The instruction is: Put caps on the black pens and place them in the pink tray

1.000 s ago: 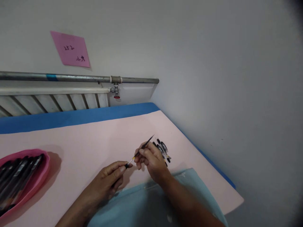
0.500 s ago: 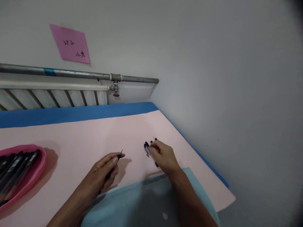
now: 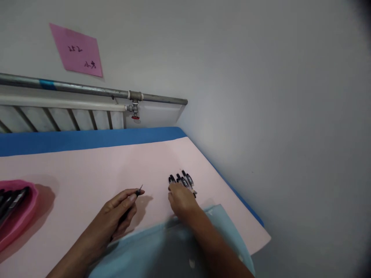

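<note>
My left hand (image 3: 121, 212) is closed around a black pen (image 3: 138, 192), its thin tip bare and pointing up and to the right. Most of the pen's barrel is hidden in the palm. On the pink sheet (image 3: 156, 162), several small black pen caps (image 3: 185, 180) with clips lie in a loose group. At the near left edge of that group is my right hand (image 3: 182, 199), fingers curled down and pressed together. Its fingertips point away from the camera, so what they pinch, if anything, is hidden.
A pink basket (image 3: 35, 200) with several black pens (image 3: 13, 200) stands at the left edge. The blue table edge (image 3: 130, 134) meets a wall on the right. Behind run a radiator (image 3: 60, 108) and a metal pipe (image 3: 98, 90). Light blue cloth (image 3: 150, 235) covers the near edge.
My right hand has moved left and toward me across the caps, uncovering several of them. My left hand keeps hold of the pen. The whole view has shifted slightly to the right.
</note>
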Demonstrator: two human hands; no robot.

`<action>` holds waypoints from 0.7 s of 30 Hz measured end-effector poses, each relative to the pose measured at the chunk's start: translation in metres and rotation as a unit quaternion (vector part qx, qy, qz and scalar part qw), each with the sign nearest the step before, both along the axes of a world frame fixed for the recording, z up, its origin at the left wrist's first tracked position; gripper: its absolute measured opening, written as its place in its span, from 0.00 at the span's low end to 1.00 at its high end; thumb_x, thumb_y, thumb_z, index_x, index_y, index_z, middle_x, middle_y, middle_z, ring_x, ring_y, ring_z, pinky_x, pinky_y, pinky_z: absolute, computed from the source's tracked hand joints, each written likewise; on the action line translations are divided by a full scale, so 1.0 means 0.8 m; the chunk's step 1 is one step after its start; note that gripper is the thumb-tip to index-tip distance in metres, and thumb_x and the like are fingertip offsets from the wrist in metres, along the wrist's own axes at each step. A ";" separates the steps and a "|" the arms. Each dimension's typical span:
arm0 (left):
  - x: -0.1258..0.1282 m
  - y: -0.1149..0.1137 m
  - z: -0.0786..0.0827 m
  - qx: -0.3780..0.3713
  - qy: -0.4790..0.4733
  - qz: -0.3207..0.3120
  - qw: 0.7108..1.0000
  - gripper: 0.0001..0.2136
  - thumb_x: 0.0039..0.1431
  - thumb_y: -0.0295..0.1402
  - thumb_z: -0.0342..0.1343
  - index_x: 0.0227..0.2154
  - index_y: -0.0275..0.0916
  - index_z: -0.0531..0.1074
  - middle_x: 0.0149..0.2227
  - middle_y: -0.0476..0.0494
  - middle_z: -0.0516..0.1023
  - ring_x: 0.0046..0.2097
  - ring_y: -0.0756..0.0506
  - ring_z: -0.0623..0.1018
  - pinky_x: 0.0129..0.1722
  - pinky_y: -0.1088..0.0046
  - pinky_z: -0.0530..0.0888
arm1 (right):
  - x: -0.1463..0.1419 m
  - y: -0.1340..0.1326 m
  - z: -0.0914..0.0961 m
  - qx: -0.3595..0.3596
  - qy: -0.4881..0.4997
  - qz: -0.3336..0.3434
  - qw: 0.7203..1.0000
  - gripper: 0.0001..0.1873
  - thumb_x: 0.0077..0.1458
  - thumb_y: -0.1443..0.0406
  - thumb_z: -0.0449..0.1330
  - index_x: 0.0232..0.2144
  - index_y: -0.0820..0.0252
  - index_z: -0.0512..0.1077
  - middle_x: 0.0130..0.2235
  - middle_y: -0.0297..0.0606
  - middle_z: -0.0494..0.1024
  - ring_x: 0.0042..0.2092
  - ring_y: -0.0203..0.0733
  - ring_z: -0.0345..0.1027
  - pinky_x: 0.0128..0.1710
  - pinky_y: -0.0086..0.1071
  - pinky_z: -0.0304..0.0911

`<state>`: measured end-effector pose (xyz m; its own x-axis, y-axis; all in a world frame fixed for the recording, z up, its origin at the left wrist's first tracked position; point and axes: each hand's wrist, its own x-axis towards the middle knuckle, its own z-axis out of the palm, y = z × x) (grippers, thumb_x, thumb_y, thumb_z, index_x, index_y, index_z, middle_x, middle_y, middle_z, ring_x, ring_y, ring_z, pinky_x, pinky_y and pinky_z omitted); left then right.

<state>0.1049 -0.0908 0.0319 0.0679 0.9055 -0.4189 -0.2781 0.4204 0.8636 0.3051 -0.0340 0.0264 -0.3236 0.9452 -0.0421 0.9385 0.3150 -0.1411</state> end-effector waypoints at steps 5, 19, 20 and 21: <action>-0.001 0.001 -0.002 0.011 -0.008 -0.024 1.000 0.20 0.49 0.43 0.54 0.45 0.43 0.67 0.15 0.57 0.59 0.15 0.58 0.54 0.14 0.83 0.45 | 0.005 0.005 0.009 -0.008 -0.016 -0.028 0.999 0.11 0.54 0.70 0.47 0.34 0.65 0.69 0.38 0.46 0.73 0.38 0.43 0.66 0.33 0.32 0.53; 0.008 0.000 0.010 -0.025 0.005 -0.001 1.000 0.20 0.41 0.45 0.59 0.38 0.42 0.72 0.17 0.56 0.59 0.20 0.57 0.61 0.17 0.84 0.52 | -0.002 0.000 -0.012 -0.009 0.000 0.022 1.000 0.11 0.48 0.73 0.48 0.33 0.63 0.69 0.34 0.43 0.72 0.35 0.40 0.64 0.32 0.31 0.51; 0.009 0.000 0.011 -0.027 0.006 -0.005 1.000 0.20 0.41 0.45 0.60 0.37 0.42 0.72 0.18 0.56 0.60 0.20 0.56 0.61 0.18 0.84 0.54 | -0.003 0.000 -0.013 -0.006 0.012 0.025 1.000 0.11 0.48 0.73 0.48 0.32 0.63 0.69 0.33 0.42 0.72 0.34 0.40 0.64 0.32 0.31 0.51; 0.010 0.000 0.011 -0.030 0.009 -0.009 0.999 0.20 0.40 0.45 0.60 0.36 0.42 0.72 0.18 0.56 0.60 0.20 0.57 0.61 0.18 0.83 0.55 | -0.004 0.000 -0.012 -0.002 0.030 0.027 0.999 0.10 0.47 0.73 0.49 0.31 0.63 0.68 0.32 0.41 0.72 0.34 0.39 0.63 0.32 0.30 0.52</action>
<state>0.1131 -0.0906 0.0404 0.0748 0.8775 -0.4737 -0.2547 0.4760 0.8417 0.3020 -0.0341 0.0170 -0.3768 0.9260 -0.0249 0.9097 0.3648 -0.1984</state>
